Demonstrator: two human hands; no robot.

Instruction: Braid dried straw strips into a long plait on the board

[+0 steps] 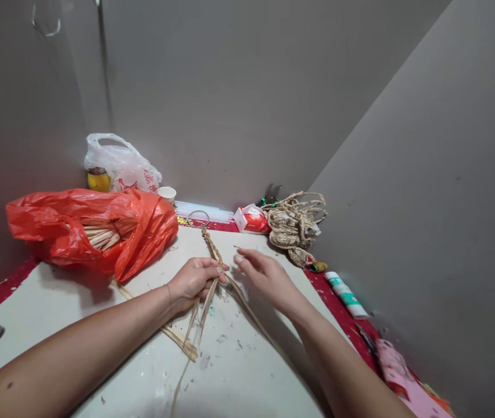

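Note:
My left hand (197,278) pinches a braid of dry straw-coloured fibre (211,244) at its lower end, thumb on top. The braid runs up from my fingers to a thin ring (198,219) lying at the back of the white table top. Loose fibre strands (206,307) hang below my left hand, and a longer strand (250,310) trails off toward the lower right, under my right arm. Just right of the braid is my right hand (269,276), apart from it, fingers stretched out and thumb slightly away. A small brown tip shows by its fingertips; its source is unclear.
A red plastic bag (147,232) with straw bundles stands left, before a white bag (132,165) and a paper cup (167,193). At back right are a tissue pack (251,220) and coiled rope (293,226). A white-green roll (347,295) lies along the right edge.

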